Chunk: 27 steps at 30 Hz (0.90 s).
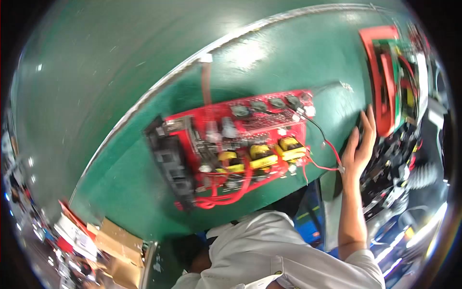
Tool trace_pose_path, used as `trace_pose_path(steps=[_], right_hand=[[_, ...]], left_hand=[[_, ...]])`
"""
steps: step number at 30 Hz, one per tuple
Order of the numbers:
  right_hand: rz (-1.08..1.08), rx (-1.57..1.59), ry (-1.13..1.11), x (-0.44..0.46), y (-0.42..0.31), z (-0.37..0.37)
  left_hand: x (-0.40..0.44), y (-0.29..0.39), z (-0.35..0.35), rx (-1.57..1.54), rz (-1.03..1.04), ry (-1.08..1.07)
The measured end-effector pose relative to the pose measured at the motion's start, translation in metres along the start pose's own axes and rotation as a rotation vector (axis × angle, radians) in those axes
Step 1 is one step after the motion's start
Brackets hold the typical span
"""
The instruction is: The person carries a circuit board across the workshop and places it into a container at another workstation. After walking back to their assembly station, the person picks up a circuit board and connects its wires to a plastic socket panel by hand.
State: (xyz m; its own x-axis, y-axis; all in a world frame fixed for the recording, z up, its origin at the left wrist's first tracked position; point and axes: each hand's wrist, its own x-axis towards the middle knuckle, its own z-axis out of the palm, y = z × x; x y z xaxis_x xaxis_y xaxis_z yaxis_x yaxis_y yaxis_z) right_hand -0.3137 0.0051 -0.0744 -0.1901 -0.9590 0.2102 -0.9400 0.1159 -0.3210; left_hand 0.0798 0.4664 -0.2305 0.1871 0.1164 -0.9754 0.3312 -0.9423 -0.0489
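Observation:
A red circuit board lies on the green bench, carrying yellow-wrapped transformers, grey round parts and red wires. Along its left end runs a black slotted part, blurred. My right hand is at the bench's right side with fingers stretched out and apart, close to a red frame that has a green board in it. Whether the fingertips touch that frame is unclear. A thin red and black cable runs from the board toward my right wrist. My left hand does not show; only part of that arm appears.
The green bench has a pale curved-looking edge at the back. A ribbon strip stretches from the board toward that edge. Black parts crowd the right side. An open cardboard box stands at the lower left.

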Motion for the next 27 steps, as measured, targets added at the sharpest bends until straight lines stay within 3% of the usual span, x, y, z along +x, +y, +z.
trace_pose_path(steps=[11, 15, 17, 19, 21, 22, 23, 25, 27], right_hand=[[-0.161, 0.057, 0.228, -0.011, 0.023, -0.002], [-0.183, 0.163, 0.259, -0.014, 0.034, 0.001], [-0.179, 0.194, 0.283, -0.015, 0.035, 0.002], [-0.167, 0.209, 0.286, -0.014, 0.037, 0.004], [-0.163, 0.227, 0.284, -0.016, 0.036, 0.000], [-0.164, 0.228, 0.293, -0.016, 0.036, 0.002], [-0.169, 0.237, 0.302, -0.015, 0.036, 0.003], [-0.164, 0.255, 0.330, -0.015, 0.038, 0.005], [-0.164, 0.244, 0.327, -0.015, 0.039, 0.005]], left_hand=[[0.099, 0.064, -0.018, 0.444, 0.251, -0.105], [0.106, 0.128, -0.027, 1.016, 0.380, -0.212], [0.096, 0.172, -0.028, 1.429, 0.558, -0.311], [0.044, 0.218, -0.012, 1.711, 0.790, -0.272], [-0.087, 0.237, 0.054, 1.564, 0.884, -0.079], [-0.108, 0.235, 0.063, 1.152, 0.941, -0.234], [-0.167, 0.229, 0.105, 1.152, 0.920, -0.141], [-0.199, 0.222, 0.150, 1.103, 1.213, -0.366], [-0.247, 0.219, 0.189, 1.210, 1.279, -0.466]])
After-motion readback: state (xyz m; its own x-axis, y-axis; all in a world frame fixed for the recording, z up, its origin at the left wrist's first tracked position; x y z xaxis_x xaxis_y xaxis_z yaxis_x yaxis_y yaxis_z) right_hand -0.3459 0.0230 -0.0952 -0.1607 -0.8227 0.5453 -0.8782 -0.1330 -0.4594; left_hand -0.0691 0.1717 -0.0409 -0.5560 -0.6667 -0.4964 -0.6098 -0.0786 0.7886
